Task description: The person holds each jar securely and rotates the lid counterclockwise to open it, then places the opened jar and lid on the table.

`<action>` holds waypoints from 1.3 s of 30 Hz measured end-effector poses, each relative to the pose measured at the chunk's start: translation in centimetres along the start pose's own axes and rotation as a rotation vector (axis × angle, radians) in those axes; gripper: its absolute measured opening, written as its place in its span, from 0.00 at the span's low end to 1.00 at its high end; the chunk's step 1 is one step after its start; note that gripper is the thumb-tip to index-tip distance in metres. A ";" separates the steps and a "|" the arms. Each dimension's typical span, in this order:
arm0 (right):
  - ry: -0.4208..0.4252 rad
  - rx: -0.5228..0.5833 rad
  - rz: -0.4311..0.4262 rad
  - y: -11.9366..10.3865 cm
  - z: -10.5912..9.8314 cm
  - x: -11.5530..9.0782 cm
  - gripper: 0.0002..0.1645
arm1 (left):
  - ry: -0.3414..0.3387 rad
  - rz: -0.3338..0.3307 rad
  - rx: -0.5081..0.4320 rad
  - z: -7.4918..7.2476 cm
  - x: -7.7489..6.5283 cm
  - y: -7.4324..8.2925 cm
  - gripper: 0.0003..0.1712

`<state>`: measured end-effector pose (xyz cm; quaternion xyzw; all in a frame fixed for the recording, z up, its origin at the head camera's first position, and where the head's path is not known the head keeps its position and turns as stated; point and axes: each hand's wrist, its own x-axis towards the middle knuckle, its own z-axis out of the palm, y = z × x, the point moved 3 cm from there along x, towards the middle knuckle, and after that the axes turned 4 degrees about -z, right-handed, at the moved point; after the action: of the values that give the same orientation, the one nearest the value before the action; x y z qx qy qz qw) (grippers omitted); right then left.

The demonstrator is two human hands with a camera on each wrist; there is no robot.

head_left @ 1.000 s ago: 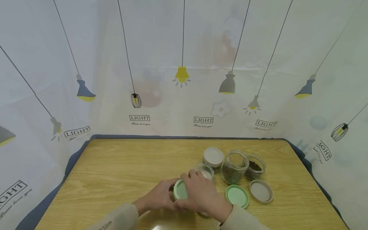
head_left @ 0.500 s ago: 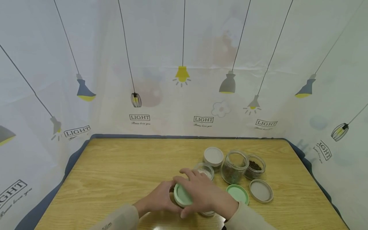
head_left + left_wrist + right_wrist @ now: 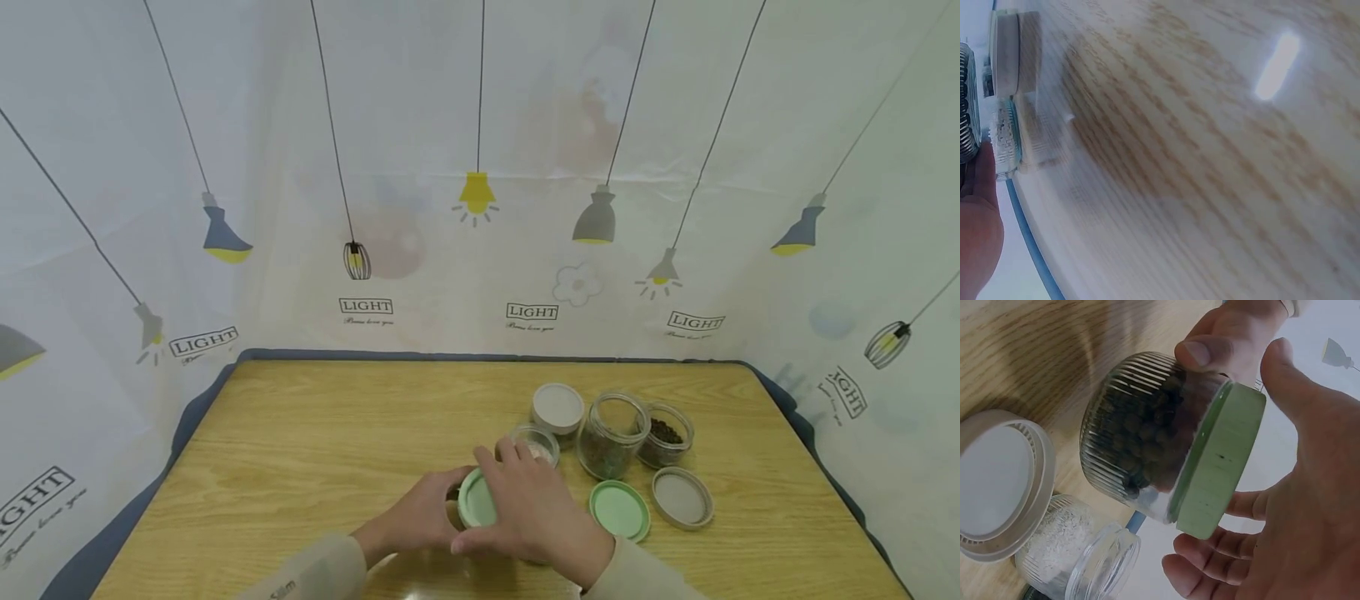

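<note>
My left hand [image 3: 412, 517] grips a ribbed glass jar [image 3: 1125, 434] of dark round pieces, its thumb lying along the glass in the right wrist view. A green lid [image 3: 1222, 459] sits on this tilted jar. Around the lid spreads my right hand [image 3: 536, 517], fingers loosely bent at the far side and thumb apart from the rim. In the left wrist view, the jar's ribbed side [image 3: 967, 106] shows at the left edge. Just beyond the hands stands a lidless glass jar of white flakes [image 3: 1057, 544].
A white-lidded jar [image 3: 557, 408], a tall lidless jar [image 3: 609, 446] and a lidless jar of dark bits [image 3: 663, 446] stand at the right. Before them lie a green lid [image 3: 619, 510] and a grey lid [image 3: 682, 498]. A pale lid [image 3: 1000, 487] lies nearer the hands.
My right hand has turned about the green lid, uncovering more of it half a second ago, then swung back over its right side. My left hand keeps its hold on the jar.
</note>
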<state>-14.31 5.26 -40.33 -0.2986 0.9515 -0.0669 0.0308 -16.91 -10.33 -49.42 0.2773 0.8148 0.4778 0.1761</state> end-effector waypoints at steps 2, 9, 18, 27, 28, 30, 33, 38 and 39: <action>-0.001 -0.008 -0.004 -0.1 0.1 0.0 0.59 | 0.004 -0.005 0.003 -0.1 -0.1 0.1 0.48; -0.004 -0.006 -0.034 -0.3 0.4 0.0 0.52 | 0.014 -0.013 0.011 -0.2 -0.4 0.1 0.46; -0.030 0.088 -0.118 -0.1 0.2 0.2 0.46 | 0.000 -0.004 -0.034 0.1 -0.4 -0.1 0.48; -0.084 0.104 -0.231 0.1 -0.4 0.1 0.46 | -0.008 -0.015 -0.082 0.5 -0.5 -0.3 0.45; -0.088 0.104 -0.240 0.2 -0.4 0.0 0.47 | -0.006 -0.013 -0.083 0.5 -0.5 -0.3 0.45; -0.097 0.104 -0.256 0.2 -0.4 0.0 0.48 | -0.006 -0.016 -0.084 0.5 -0.5 -0.3 0.45; -0.102 0.100 -0.270 0.3 -0.4 0.0 0.49 | 0.000 -0.019 -0.079 0.5 -0.5 -0.2 0.45; -0.100 0.112 -0.212 0.4 -0.6 -0.3 0.55 | -0.002 -0.024 -0.081 0.6 -0.4 -0.1 0.44; -0.090 0.106 -0.191 0.4 -0.6 -0.3 0.56 | 0.002 -0.020 -0.075 0.6 -0.4 -0.1 0.44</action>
<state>-14.33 5.80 -39.74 -0.3886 0.9115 -0.1063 0.0824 -16.31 -10.24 -49.79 0.2621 0.7992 0.5064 0.1903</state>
